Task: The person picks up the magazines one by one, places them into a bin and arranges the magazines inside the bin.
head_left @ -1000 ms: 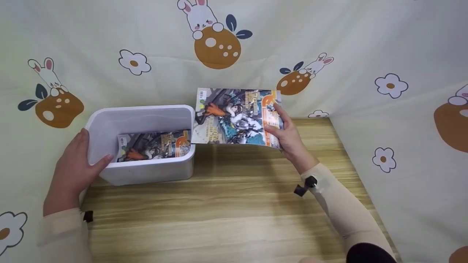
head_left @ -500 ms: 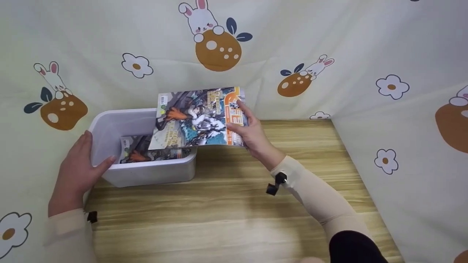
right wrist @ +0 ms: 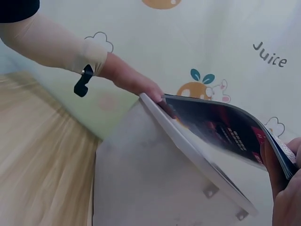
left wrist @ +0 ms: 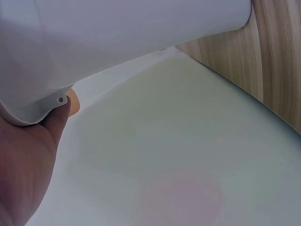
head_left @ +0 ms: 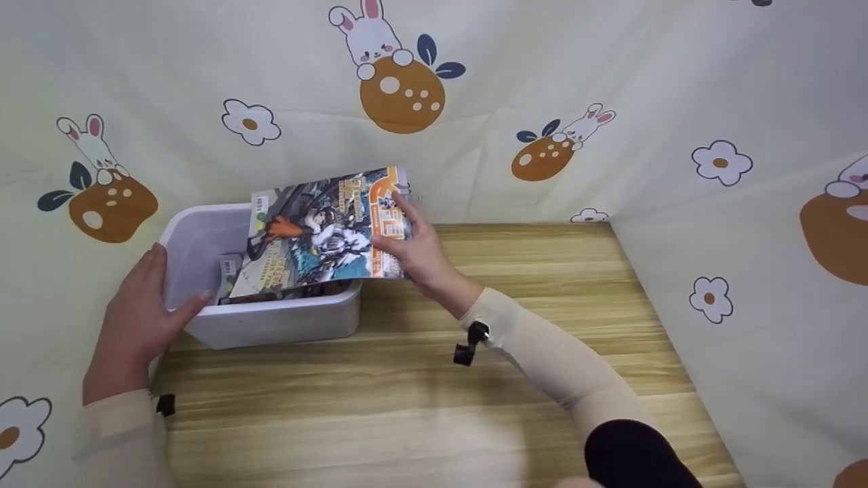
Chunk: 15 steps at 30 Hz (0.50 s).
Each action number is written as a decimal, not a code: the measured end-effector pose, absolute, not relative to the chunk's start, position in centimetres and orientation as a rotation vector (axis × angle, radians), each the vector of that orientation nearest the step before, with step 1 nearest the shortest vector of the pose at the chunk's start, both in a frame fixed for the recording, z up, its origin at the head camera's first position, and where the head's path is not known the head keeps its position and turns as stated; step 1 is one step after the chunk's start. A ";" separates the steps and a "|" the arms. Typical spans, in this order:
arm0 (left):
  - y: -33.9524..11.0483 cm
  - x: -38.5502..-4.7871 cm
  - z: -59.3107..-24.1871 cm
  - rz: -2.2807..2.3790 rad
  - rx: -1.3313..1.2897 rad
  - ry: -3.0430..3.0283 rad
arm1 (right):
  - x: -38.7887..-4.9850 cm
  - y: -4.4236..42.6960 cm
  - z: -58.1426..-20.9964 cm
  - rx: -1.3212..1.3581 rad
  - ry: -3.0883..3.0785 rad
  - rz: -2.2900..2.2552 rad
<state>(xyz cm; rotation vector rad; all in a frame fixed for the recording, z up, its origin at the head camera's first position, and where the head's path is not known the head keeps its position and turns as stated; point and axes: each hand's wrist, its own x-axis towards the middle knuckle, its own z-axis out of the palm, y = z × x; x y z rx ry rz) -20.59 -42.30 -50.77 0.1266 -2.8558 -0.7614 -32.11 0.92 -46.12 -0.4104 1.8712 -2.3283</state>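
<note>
My right hand [head_left: 434, 261] pinches a glossy magazine [head_left: 315, 234] by its right edge, thumb on the cover. The magazine hangs tilted over a white plastic bin [head_left: 285, 324], its lower left corner at the bin's opening. In the right wrist view the magazine [right wrist: 225, 125] bows slightly above the bin [right wrist: 136, 174], with the right hand [right wrist: 288, 193] at its edge. Inside the bin lies another magazine [head_left: 229, 268], mostly hidden by the held one. My left hand [head_left: 135, 325] grips the bin's left rim; the left wrist view shows that hand [left wrist: 28, 160] under the rim.
The bin stands on a wood-grain surface [head_left: 407, 379], close to the back and left fabric. Pale cloth [head_left: 475, 68] printed with rabbits, oranges and flowers hangs behind and at both sides.
My right hand has carried the magazine leftward, from the bin's right side to over its opening, and it now tilts down to the left. The left hand stays at the rim.
</note>
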 end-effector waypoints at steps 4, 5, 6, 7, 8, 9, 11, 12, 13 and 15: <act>-42.4 -20.6 -50.8 -0.776 0.123 -2.856 | -32.0 -0.4 -46.0 -0.389 1.934 -2.298; -42.4 -20.6 -50.8 -0.778 0.121 -2.855 | -31.9 -0.7 -46.0 -0.376 1.936 -2.294; -42.5 -20.6 -50.8 -0.780 0.118 -2.854 | -31.9 -0.9 -46.0 -0.362 1.932 -2.289; -42.4 -20.6 -50.8 -0.782 0.114 -2.852 | -31.8 -1.2 -46.0 -0.350 1.930 -2.287; -42.4 -20.6 -50.8 -0.784 0.111 -2.852 | -31.8 -1.5 -46.0 -0.345 1.933 -2.284; -42.4 -20.7 -50.8 -0.785 0.104 -2.849 | -31.8 -1.8 -46.0 -0.337 1.929 -2.284; -42.4 -20.6 -50.8 -0.786 0.096 -2.845 | -31.7 -2.5 -46.0 -0.323 1.909 -2.286; -42.4 -20.6 -50.7 -0.787 0.091 -2.844 | -31.7 -2.8 -46.0 -0.317 1.909 -2.284; -42.4 -20.6 -50.7 -0.790 0.088 -2.841 | -31.7 -3.1 -46.0 -0.313 1.916 -2.281; -42.4 -20.6 -50.6 -0.791 0.085 -2.838 | -31.6 -3.7 -46.0 -0.318 1.936 -2.272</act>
